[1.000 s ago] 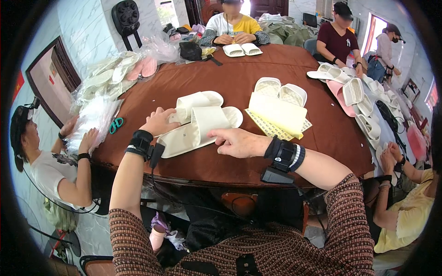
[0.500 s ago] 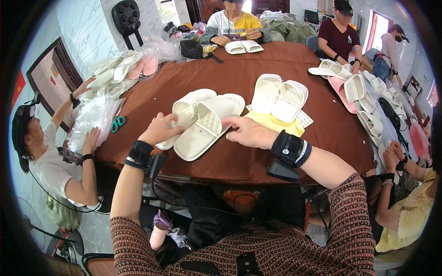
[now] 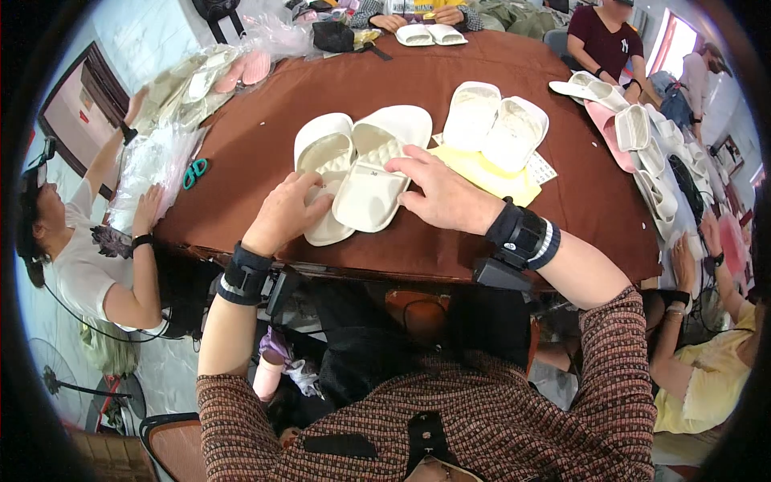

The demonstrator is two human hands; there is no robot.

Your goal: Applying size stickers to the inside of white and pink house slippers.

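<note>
Two cream slippers lie side by side before me on the brown-covered table. My left hand (image 3: 283, 210) has its fingers curled over the heel part of the left slipper (image 3: 324, 135). With bent fingers and thumb, my right hand (image 3: 450, 191) grips the right edge of the right slipper (image 3: 371, 198). The right slipper's heel overlaps the left one's inner edge, and both toes point away from me. To the right, another pair of white slippers (image 3: 514, 124) rests on a yellow cloth-like piece (image 3: 490, 175), beside a printed white sheet (image 3: 542, 170).
The brown tablecloth (image 3: 241, 185) has teal-handled scissors (image 3: 194, 173) at its left. Clear plastic bags (image 3: 157, 177) lie by a co-worker on the left. Another pair of slippers (image 3: 431, 34) is at the far side. More slippers (image 3: 658, 197) line the right, near other people.
My view has tipped downward. The two slippers have turned to point more straight ahead and sit closer together. My left hand has shifted right along with them.
</note>
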